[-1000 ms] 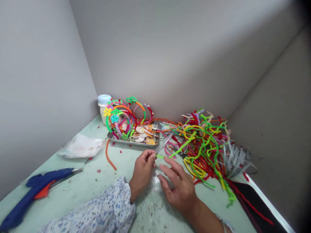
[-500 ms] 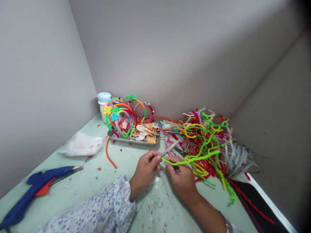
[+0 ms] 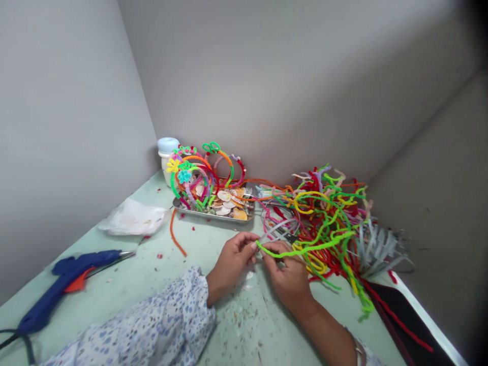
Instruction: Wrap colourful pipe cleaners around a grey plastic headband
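My left hand (image 3: pixel 233 262) pinches a thin grey plastic strip (image 3: pixel 272 230) together with one end of a bright green pipe cleaner (image 3: pixel 318 246), thumb against forefinger. Close by on the right, my right hand (image 3: pixel 290 277) has its thumb and fingers closed near the same joint. The green pipe cleaner passes over the right fingers and stretches out to the right, above a tangled heap of coloured pipe cleaners (image 3: pixel 324 213). The strip slants up and away from the fingertips. The exact contact under the right fingers is hidden.
At the back, a metal tray (image 3: pixel 213 217) holds shells and several pipe-cleaner headbands (image 3: pixel 231 165), beside a blue-lidded jar (image 3: pixel 168 146). On the left lie a plastic bag (image 3: pixel 133 217), a blue glue gun (image 3: pixel 63 284) and an orange pipe cleaner (image 3: pixel 176 236). Grey strips (image 3: pixel 379 251) are bunched at right.
The camera view has shifted slightly, so the surroundings sit a little further right and mostly higher. Both hands keep their pinch on the strip and green pipe cleaner, with hardly any movement.
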{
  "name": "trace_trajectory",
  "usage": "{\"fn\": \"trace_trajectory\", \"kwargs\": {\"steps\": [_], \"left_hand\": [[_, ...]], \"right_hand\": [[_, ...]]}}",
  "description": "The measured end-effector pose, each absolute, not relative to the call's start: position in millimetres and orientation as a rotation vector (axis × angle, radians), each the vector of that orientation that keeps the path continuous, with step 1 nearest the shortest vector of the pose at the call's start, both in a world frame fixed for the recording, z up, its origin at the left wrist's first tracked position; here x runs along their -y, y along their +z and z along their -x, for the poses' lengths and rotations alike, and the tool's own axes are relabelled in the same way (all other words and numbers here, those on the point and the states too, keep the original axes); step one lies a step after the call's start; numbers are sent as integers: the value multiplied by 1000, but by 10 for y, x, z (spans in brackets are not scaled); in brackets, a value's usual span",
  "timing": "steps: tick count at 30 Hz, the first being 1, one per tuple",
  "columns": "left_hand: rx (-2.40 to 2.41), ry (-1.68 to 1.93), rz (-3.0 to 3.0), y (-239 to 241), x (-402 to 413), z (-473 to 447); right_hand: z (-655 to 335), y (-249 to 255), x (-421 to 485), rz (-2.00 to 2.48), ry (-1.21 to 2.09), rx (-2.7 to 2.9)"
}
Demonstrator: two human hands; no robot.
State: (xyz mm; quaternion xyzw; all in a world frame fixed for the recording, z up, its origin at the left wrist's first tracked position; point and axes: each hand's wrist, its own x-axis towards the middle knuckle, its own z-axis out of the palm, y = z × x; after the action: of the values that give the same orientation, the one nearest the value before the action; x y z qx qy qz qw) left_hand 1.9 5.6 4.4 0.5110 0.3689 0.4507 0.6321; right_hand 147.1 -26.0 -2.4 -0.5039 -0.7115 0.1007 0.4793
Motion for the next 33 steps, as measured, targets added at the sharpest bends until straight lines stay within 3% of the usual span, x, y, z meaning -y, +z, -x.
{"fn": "trace_trajectory", "kwargs": {"steps": [33], "left_hand": [[-921, 1008, -1425, 6, -41, 13]], "right_hand": [[-1503, -17, 258, 1089, -4, 1850]]}}
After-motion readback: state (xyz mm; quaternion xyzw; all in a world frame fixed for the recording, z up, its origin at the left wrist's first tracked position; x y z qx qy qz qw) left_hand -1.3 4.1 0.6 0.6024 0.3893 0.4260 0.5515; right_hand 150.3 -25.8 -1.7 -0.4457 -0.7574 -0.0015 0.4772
